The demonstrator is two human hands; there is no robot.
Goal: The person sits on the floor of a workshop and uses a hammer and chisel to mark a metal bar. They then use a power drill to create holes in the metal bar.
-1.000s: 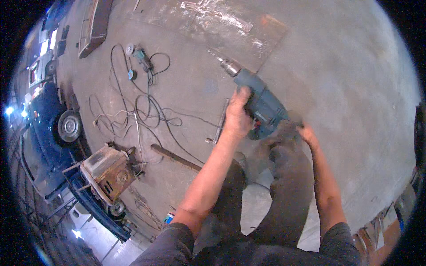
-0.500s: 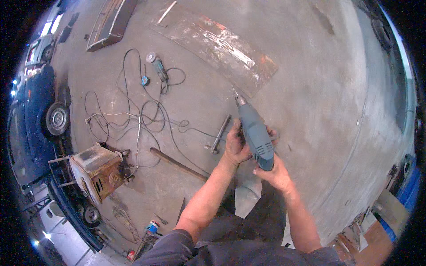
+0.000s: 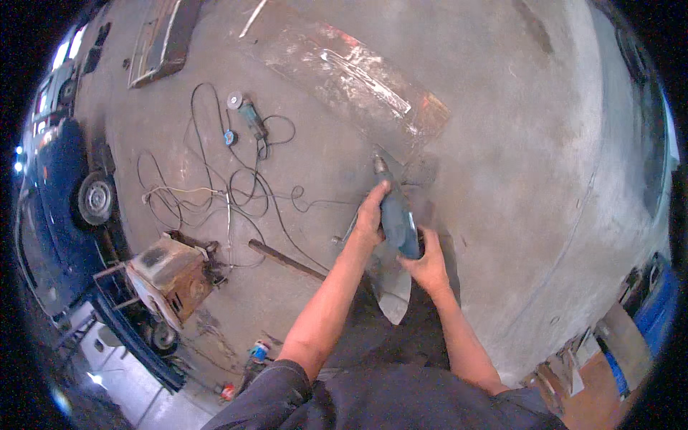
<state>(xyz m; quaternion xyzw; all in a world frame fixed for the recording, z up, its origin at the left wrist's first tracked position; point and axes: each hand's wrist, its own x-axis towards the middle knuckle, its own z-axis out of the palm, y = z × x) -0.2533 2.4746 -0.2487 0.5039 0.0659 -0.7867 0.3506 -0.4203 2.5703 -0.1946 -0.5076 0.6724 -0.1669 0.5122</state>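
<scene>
A teal power drill (image 3: 398,223), slightly motion-blurred, is held in both hands over my legs, its silver chuck (image 3: 380,163) pointing away from me. My left hand (image 3: 370,215) grips the front half of its body on the left side. My right hand (image 3: 428,261) closes round the rear end, lower and to the right. A metal tool with a long bar (image 3: 340,239) lies on the floor left of the drill, partly behind my left hand. Beyond the chuck lies a worn, scuffed metal sheet (image 3: 423,122) with white streaks.
An angle grinder (image 3: 252,119) and tangled cables (image 3: 244,193) lie left on the concrete floor. Nearer are a dark bar (image 3: 283,258) and a rusty machine (image 3: 168,276). A vehicle (image 3: 54,215) stands far left, a metal frame (image 3: 161,50) top left, boards (image 3: 620,333) lower right.
My hands first swung the drill upright and inward, then moved it slightly away from me. The view has shifted, showing more of the metal sheet.
</scene>
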